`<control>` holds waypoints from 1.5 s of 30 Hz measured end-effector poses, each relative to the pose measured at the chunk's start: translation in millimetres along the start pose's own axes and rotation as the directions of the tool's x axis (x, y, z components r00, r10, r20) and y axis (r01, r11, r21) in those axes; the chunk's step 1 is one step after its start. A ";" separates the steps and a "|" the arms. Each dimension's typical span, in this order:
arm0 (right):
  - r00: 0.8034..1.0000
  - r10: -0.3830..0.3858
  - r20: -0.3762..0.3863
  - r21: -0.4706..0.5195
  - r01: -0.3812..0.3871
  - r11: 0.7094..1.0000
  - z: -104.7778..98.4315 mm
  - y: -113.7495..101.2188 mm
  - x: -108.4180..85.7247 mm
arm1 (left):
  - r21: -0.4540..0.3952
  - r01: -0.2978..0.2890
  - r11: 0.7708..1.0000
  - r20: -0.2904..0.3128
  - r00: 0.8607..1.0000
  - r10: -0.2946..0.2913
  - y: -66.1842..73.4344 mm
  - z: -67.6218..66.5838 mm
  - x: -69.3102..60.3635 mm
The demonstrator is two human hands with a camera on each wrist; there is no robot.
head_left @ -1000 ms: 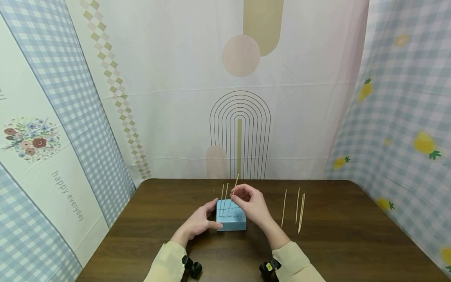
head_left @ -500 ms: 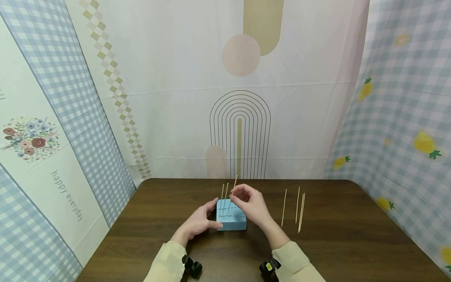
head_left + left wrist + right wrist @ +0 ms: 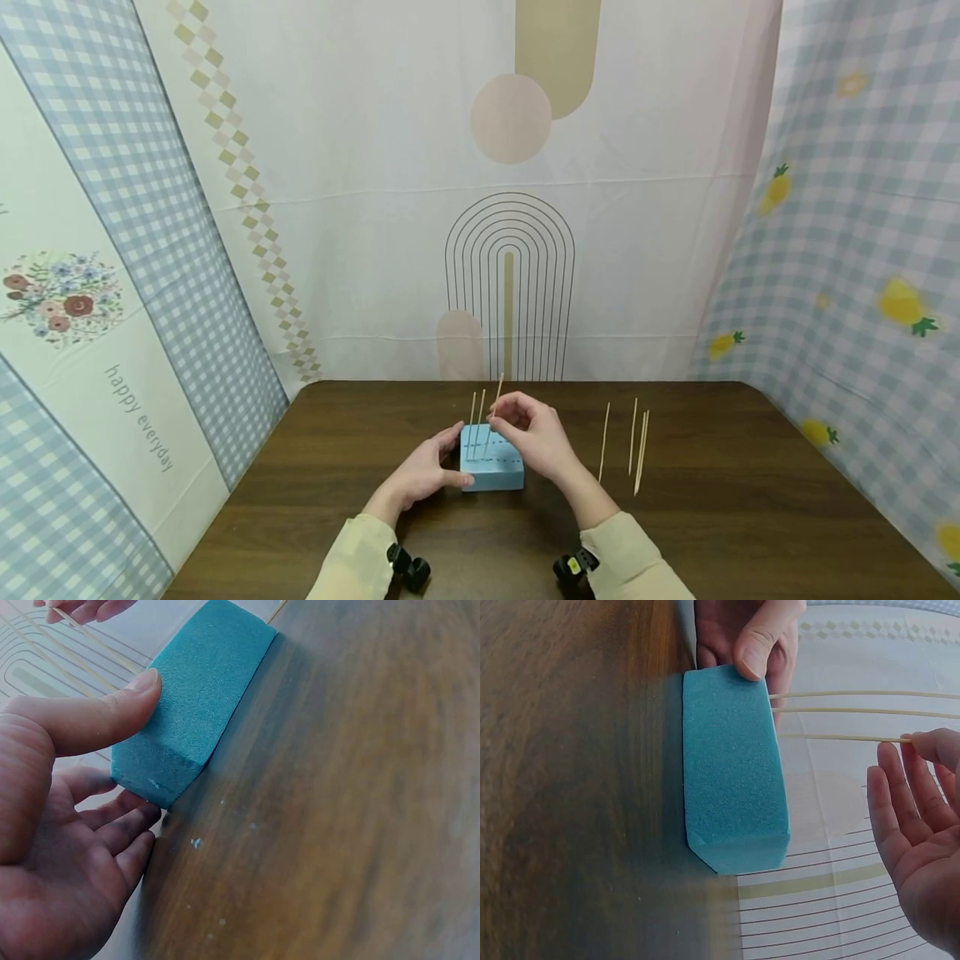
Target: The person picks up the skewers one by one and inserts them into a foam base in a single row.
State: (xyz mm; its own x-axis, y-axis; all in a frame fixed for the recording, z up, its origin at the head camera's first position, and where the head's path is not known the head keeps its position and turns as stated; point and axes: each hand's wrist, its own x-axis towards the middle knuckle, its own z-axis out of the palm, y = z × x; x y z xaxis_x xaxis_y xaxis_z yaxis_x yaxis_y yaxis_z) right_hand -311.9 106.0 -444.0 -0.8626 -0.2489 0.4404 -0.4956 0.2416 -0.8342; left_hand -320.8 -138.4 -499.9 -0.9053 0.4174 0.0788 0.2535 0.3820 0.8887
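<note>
A light-blue foam block [image 3: 492, 481] with rows of dark marks on top sits on the table. My left hand [image 3: 422, 473] grips its left end, thumb on the front face and fingers at the side, as the left wrist view shows with the block [image 3: 206, 682]. Two thin wooden sticks [image 3: 482, 408] stand in the block's left part. With thumb and fingertips, my right hand [image 3: 542, 437] pinches a third stick [image 3: 840, 738] above the block, slightly tilted. Its lower end meets the top face; how deep it goes cannot be seen.
Several loose sticks [image 3: 632, 442] lie on the brown table [image 3: 720, 500] to the right of my right hand. Small light crumbs [image 3: 196, 844] dot the table near the block. A patterned cloth [image 3: 375, 250] hangs behind the table's far edge.
The pinched stick's top has shifted slightly left and down, so it leans less. My left hand and the block have stayed in place.
</note>
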 end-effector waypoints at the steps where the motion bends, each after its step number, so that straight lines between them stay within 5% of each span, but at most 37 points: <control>1: 1.000 -0.003 0.005 -0.009 0.003 1.000 -0.2 -0.2 0.1 | -0.001 -0.002 1.000 0.000 1.000 0.002 0.0 -0.1 -0.1; 9: 0.997 -0.038 0.070 -0.059 0.042 0.997 2.9 0.1 -0.5 | -0.015 -0.021 1.000 0.005 1.000 0.021 0.4 -1.4 -1.2; 45: 0.998 0.011 0.060 -0.161 -0.002 0.987 12.7 -2.6 -9.9 | -0.015 -0.021 1.000 0.016 1.000 0.021 -0.4 -2.1 -5.1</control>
State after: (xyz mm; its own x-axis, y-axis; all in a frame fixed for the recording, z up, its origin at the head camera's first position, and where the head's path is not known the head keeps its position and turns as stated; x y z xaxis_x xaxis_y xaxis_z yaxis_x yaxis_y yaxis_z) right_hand -300.8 95.9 -450.4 -0.8606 -0.3017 0.4104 -0.5042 0.3902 -0.7704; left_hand -317.0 -142.5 -499.7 -0.8941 0.4386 0.0904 0.2672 0.3606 0.8936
